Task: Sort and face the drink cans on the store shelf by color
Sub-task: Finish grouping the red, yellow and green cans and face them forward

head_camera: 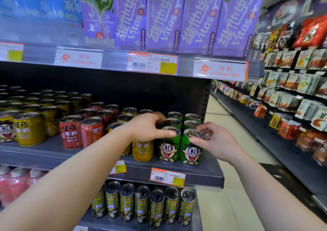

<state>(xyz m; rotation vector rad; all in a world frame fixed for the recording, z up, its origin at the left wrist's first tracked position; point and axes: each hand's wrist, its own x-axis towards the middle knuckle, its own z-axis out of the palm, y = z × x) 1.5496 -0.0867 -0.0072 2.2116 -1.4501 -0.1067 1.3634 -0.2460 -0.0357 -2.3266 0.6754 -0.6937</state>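
Two rows of green cans stand at the right end of the middle shelf. My left hand grips the top of the front green can of the left row, its cartoon face turned outward. My right hand pinches the rim of the front green can of the right row, which also faces out. An orange-yellow can stands just left of them, partly under my left wrist. Red cans and yellow cans fill the shelf further left.
Purple drink cartons line the shelf above. Tall dark green-and-yellow cans stand on the shelf below, with pink bottles at lower left. An aisle floor runs to the right, past racks of snack packets.
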